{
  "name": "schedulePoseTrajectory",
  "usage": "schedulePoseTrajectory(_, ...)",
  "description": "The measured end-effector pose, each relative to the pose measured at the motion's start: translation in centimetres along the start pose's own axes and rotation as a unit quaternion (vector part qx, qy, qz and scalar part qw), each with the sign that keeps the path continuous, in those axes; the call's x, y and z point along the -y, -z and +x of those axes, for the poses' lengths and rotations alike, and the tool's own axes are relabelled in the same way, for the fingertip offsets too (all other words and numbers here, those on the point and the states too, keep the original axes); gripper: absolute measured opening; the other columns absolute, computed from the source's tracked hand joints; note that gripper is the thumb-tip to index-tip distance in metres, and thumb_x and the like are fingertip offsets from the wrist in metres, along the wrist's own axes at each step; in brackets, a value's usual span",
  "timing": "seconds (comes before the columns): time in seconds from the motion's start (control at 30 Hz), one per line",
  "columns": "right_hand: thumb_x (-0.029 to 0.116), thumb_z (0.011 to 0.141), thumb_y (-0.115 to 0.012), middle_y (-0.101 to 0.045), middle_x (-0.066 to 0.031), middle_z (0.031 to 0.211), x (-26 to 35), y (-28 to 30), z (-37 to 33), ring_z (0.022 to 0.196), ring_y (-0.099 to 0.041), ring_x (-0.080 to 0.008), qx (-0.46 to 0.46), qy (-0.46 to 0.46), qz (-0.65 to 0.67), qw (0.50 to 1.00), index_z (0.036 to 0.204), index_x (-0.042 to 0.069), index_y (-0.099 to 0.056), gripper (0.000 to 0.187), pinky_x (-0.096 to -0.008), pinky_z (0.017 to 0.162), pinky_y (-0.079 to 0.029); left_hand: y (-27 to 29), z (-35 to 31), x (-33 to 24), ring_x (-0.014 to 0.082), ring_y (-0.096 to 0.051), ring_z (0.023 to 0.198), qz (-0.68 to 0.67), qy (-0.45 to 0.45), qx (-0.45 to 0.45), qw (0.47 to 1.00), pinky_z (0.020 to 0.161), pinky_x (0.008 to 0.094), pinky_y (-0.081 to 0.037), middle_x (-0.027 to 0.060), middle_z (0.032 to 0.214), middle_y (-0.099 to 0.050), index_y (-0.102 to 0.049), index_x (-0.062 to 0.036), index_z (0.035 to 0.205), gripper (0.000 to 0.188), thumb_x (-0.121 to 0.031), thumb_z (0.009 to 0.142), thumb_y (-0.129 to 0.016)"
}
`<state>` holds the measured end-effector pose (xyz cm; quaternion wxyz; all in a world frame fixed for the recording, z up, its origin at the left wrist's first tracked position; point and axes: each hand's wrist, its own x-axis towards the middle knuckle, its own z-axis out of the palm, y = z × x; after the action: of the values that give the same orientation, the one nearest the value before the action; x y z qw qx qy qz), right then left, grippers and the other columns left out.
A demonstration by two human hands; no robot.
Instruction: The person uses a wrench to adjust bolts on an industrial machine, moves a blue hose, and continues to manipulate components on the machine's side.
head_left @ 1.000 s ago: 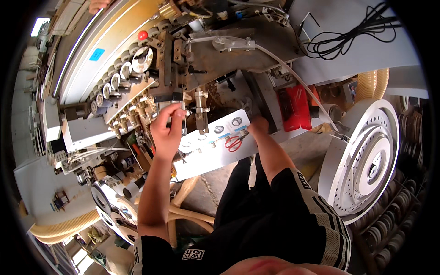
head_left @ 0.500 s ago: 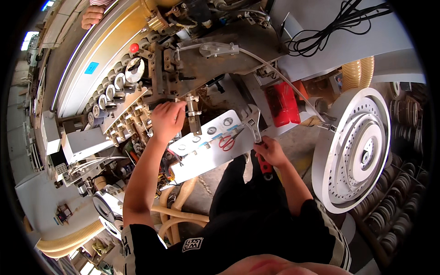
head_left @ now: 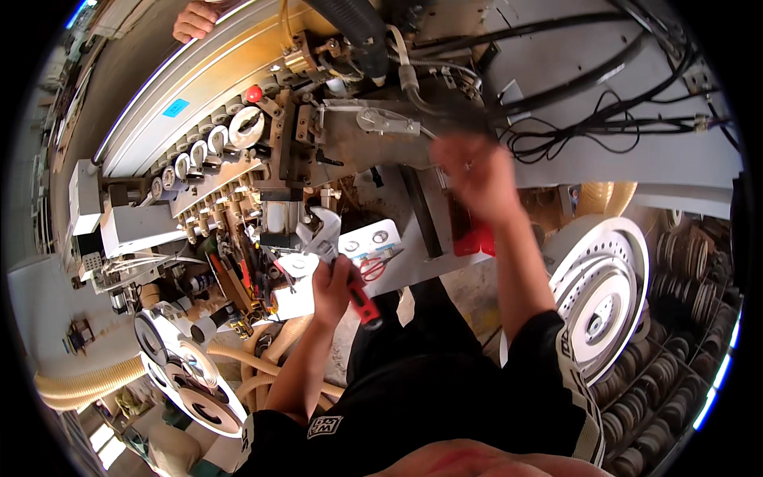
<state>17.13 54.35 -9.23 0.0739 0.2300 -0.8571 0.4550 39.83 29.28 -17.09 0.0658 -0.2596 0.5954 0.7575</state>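
My left hand [head_left: 330, 290] is closed round an adjustable wrench [head_left: 364, 306] with a red and black handle. The wrench's steel jaw points up and away, over the left part of a white panel [head_left: 391, 231]. Red-handled scissors [head_left: 372, 271] lie on that panel, just right of the wrench. My right hand [head_left: 483, 179] is raised over the right end of the machine's brown metal plate [head_left: 350, 147], near a grey hose. Motion smears its fingers, so their grip cannot be made out. A red translucent box [head_left: 475, 241] sits below my right wrist, partly hidden by the forearm.
Another person's hand [head_left: 193, 21] rests on the machine's long rail at the far left. Assorted hand tools [head_left: 248, 278] crowd the panel's left end. A large white perforated wheel [head_left: 602, 306] stands at right, near racked rolls [head_left: 664, 374]. Black cables [head_left: 592, 123] lie at far right.
The wrench has passed from my right hand to my left and moved leftward. My left hand has come down toward me from the machine; my right hand has risen away from me. The view has shifted.
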Motion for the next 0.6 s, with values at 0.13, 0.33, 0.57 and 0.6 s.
schedulePoseTrajectory(0.13, 0.034, 0.097, -0.069, -0.076, -0.0121, 0.095, -3.1, 2.0, 15.6, 0.089, -0.074, -0.0265, -0.217, 0.093, 0.015, 0.972, 0.12, 0.006, -0.069, 0.036, -0.0377, 0.081, -0.056, 0.4, -2.6, -0.8, 0.0122, -0.055, 0.056, 0.003, 0.027, -0.056, 0.998, 0.055, 0.0266, -0.046, 0.0058, 0.067, -0.059, -0.055, 0.0007, 0.106, 0.022, -0.021, 0.11, -0.05)
schedulePoseTrajectory(0.33, 0.02, 0.099, -0.063, -0.064, -0.0182, 0.095, -1.7, 3.3, 28.0, 0.086, -0.064, -0.03, -0.042, 0.232, -0.066, 0.97, 0.114, 0.001, -0.064, 0.024, -0.0434, 0.079, -0.05, -1.4, -6.2, 3.1, 0.0148, -0.057, 0.056, -0.018, 0.121, -0.102, 0.987, 0.055, 0.0287, -0.048, 0.0062, 0.067, -0.059, -0.057, 0.0006, 0.106, 0.024, -0.023, 0.108, -0.054)
schedulePoseTrajectory(0.57, 0.021, 0.099, -0.064, -0.059, -0.0147, 0.09, -3.4, 2.2, 30.8, 0.081, -0.056, -0.0258, -0.019, 0.239, -0.044, 0.97, 0.12, 0.0, -0.063, 0.03, -0.0407, 0.075, -0.049, -3.1, -4.8, 1.6, 0.0156, -0.058, 0.057, -0.027, 0.145, -0.124, 0.981, 0.056, 0.0294, -0.049, 0.0061, 0.068, -0.06, -0.058, -0.0002, 0.101, 0.022, -0.021, 0.106, -0.055)
schedulePoseTrajectory(0.6, 0.024, 0.099, -0.065, -0.058, -0.0123, 0.089, -4.4, 2.3, 30.8, 0.078, -0.054, -0.0245, -0.043, 0.217, 0.006, 0.975, 0.117, 0.002, -0.064, 0.028, -0.0419, 0.073, -0.049, -3.3, -4.3, 1.4, 0.0155, -0.058, 0.057, -0.031, 0.138, -0.117, 0.983, 0.056, 0.0293, -0.049, 0.006, 0.068, -0.059, -0.058, -0.0005, 0.101, 0.022, -0.022, 0.106, -0.055)
